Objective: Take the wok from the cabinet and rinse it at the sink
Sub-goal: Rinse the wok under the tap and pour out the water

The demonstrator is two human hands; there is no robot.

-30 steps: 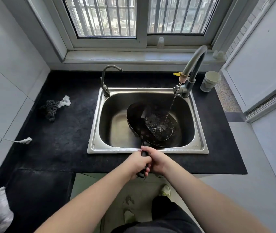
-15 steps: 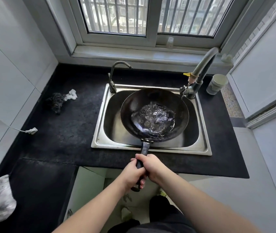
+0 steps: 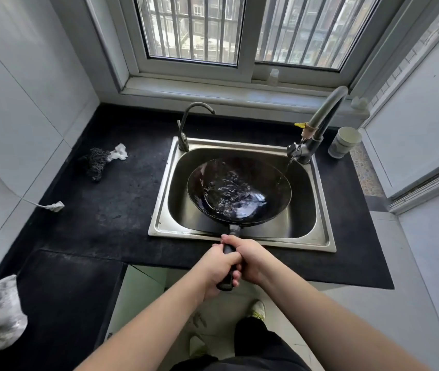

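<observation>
Head view puts the wok at frame centre, tilted inside the sink with water sloshing across its dark bowl. A thin stream falls onto its right rim from the tap at the sink's upper right corner. Your left hand and right hand both wrap the wok's handle over the sink's near edge, each grip closed tight around it. A smaller tap stands upper left of the basin. On the black table, a scrubber lies at left; a cup sits at right.
</observation>
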